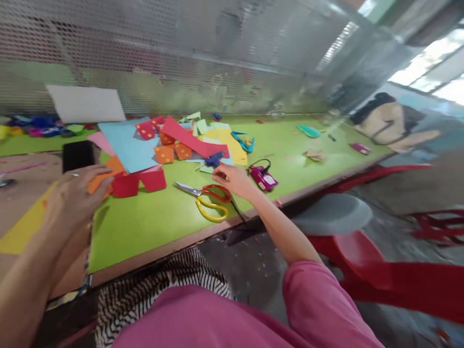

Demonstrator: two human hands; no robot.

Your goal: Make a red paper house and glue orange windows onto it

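Observation:
My left hand point(78, 191) rests on the table edge with fingers curled over an orange paper piece point(108, 176) joined to red paper cut-outs point(139, 182). My right hand point(235, 179) reaches forward, fingers loosely bent, fingertips just short of a blue glue gun point(213, 159) lying on coloured papers. Red-and-yellow scissors point(210, 198) lie shut on the green table point(152, 222) just left of my right wrist. A pink device point(264, 178) with a black loop sits to the right of that hand.
A pile of blue, red, yellow and orange sheets point(174, 140) covers the table's middle. A black phone point(78, 154) lies at left, white paper point(87, 104) behind it. A mesh screen point(203, 63) backs the table. Red chairs point(380, 270) and a bag point(391, 123) stand at right.

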